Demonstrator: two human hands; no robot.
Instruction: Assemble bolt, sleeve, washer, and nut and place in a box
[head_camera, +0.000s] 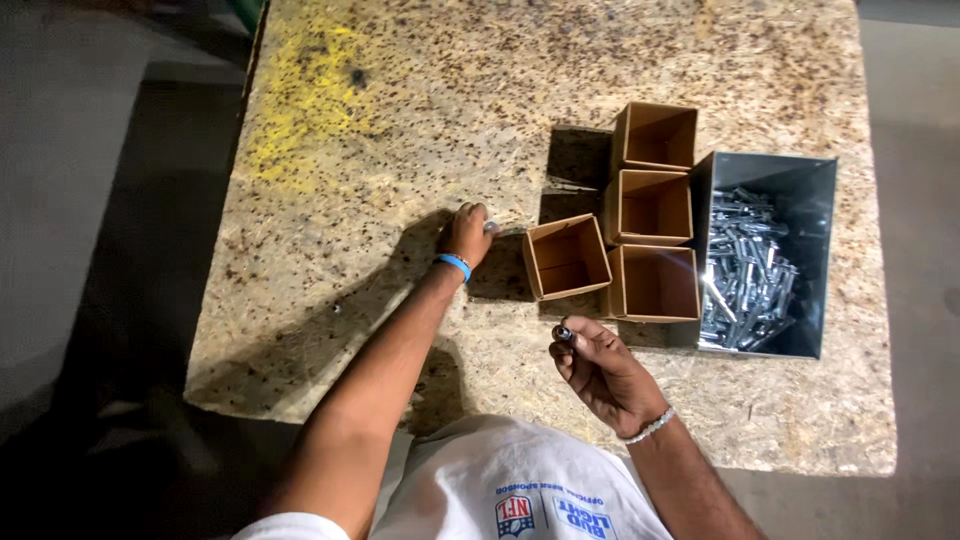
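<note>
My left hand (467, 233) rests on the chipboard table (380, 150), its fingers closed around a small metal part at the fingertips, just left of a tilted brown cardboard box (566, 258). My right hand (598, 365) is held palm up near the table's front edge and pinches a small silver bolt (563, 332) between thumb and forefinger. Three more open brown boxes (652, 208) stand in a column to the right. A grey metal bin (800, 190) beside them holds several silver bolts (745, 270).
The table carries a yellow paint smear (305, 95) at the back left. Dark floor lies left of the table's edge, grey floor on the right. My white shirt (500, 480) fills the bottom of the view.
</note>
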